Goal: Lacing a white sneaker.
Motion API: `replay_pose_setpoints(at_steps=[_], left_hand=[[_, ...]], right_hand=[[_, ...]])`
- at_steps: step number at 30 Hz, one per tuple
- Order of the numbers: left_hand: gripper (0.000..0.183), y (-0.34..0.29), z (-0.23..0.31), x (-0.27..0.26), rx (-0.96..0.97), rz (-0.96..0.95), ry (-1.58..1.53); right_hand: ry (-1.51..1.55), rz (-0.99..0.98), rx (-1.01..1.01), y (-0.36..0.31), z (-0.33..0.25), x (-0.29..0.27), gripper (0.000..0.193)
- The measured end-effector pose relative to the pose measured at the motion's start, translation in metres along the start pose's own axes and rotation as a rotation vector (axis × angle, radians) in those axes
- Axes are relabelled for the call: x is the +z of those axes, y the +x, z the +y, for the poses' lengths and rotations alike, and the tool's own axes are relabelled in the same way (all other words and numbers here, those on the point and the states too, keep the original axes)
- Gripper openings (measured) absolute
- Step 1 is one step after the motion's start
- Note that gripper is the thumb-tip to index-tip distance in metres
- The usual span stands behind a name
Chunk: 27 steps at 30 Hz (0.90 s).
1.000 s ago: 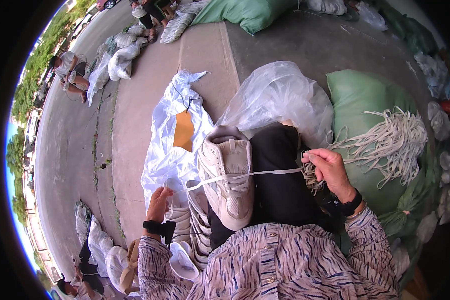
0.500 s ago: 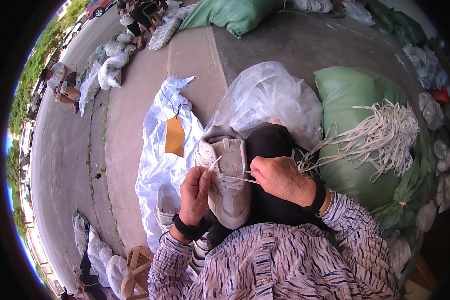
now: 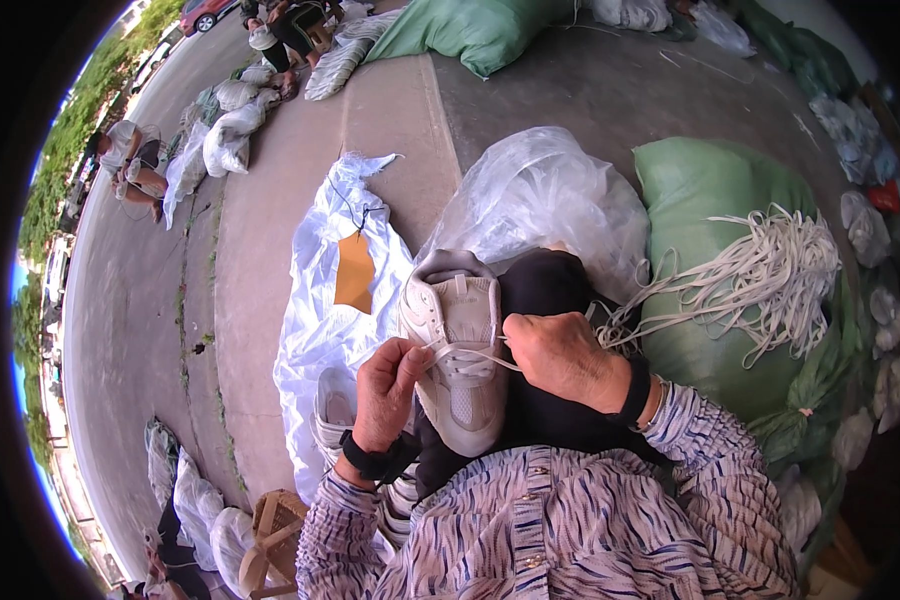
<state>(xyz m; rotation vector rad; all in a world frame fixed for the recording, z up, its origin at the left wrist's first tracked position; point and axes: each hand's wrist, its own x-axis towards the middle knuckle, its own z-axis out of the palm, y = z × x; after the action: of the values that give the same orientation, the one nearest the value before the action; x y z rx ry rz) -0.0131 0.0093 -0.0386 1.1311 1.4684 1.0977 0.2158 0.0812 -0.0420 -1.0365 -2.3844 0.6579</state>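
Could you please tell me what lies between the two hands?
Between the left hand and right hand, the head view shows a beige shoe and lace.

Diffuse daylight, bright sky [image 3: 23,262] at left, white sack [image 3: 310,310] glaring, fisheye-curved edges, black corners

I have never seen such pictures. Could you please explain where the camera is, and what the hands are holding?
No machine: a person works bare-handed. A fisheye camera on the head looks down, so straight edges bend. On the lap is a beige sneaker, toe toward the body. The left hand and right hand hold a pale shoelace over it. To the right, a green sack carries a heap of laces; to the left, an orange-tan card lies on a white sheet.
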Motion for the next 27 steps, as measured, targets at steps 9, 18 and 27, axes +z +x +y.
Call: replay_pose_setpoints(at_steps=[9, 18, 27], left_hand=[[0.023, 0.002, -0.005, 0.0, -0.038, -0.021, -0.094], [0.022, 0.006, -0.007, 0.005, -0.075, -0.002, -0.11], [0.022, 0.005, -0.004, 0.013, -0.05, 0.064, -0.107]], right_hand=[[-0.051, -0.037, 0.052, 0.003, -0.003, 0.003, 0.009], [0.053, -0.112, -0.041, 0.01, -0.003, -0.006, 0.004], [0.03, -0.128, -0.098, 0.01, -0.001, -0.011, 0.006]])
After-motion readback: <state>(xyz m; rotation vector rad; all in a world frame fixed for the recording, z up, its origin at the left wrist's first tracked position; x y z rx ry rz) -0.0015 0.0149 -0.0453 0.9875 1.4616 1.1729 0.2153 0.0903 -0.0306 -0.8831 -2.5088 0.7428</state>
